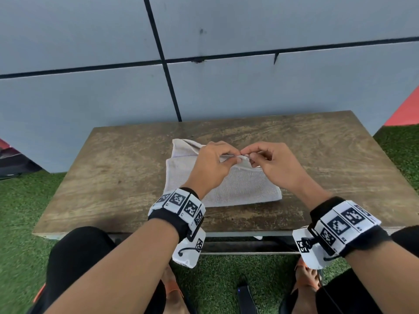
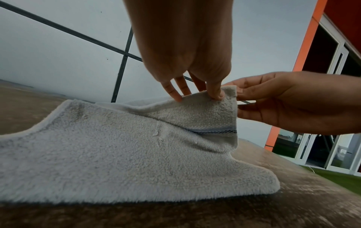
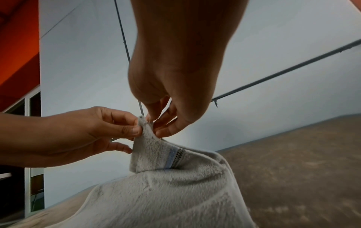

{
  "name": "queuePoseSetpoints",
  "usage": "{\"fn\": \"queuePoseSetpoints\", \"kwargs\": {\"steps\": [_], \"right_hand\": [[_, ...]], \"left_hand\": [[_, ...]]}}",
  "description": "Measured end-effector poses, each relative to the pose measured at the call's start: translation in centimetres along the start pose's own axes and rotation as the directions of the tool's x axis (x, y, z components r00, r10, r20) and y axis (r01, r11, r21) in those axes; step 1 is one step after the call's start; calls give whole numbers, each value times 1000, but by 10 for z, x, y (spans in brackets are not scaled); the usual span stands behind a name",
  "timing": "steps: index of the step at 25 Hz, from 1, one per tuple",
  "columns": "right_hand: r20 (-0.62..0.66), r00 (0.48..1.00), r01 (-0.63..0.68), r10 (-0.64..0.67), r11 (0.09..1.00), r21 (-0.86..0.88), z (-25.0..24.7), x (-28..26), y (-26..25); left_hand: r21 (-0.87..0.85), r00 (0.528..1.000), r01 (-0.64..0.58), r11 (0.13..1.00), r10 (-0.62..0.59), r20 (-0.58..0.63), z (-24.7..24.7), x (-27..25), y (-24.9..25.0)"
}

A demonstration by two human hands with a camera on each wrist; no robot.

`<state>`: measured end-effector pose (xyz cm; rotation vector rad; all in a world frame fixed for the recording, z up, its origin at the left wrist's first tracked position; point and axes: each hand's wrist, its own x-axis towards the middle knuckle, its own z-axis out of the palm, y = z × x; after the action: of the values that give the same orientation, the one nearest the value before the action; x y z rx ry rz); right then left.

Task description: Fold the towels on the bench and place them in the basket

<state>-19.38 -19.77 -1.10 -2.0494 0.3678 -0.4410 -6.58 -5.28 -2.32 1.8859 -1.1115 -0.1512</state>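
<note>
Weathered brown wooden bench (image 1: 113, 177) under grey wall panels: left hand (image 1: 212, 165) and right hand (image 1: 271, 162) both pinch one raised corner of the pale grey terry towel (image 1: 244, 189); its body spreads leftward and toward the person.

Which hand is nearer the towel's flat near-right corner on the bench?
Right. The right hand pinches the raised corner almost above the towel's right edge; the left hand pinches the same raised corner from the left, farther away.

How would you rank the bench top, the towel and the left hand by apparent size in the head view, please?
1. Bench
2. Towel
3. Left hand, which is raised nearer the camera, yet plainly looks smallest.
</note>
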Motion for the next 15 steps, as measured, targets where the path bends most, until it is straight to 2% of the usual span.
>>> {"fn": "queuePoseSetpoints", "kwargs": {"steps": [4,9,15], "right_hand": [[-68,997,-26,28,999,28,3,-5,1],[-150,989,-9,12,1000,19,7,-9,-2],[-170,985,26,-10,995,92,10,-11,-5]], "left_hand": [[-17,999,-3,1000,4,33,2,-2,5],[87,1000,22,996,-22,1,0,0,5],[83,999,13,996,-18,51,-5,4,11]]}}
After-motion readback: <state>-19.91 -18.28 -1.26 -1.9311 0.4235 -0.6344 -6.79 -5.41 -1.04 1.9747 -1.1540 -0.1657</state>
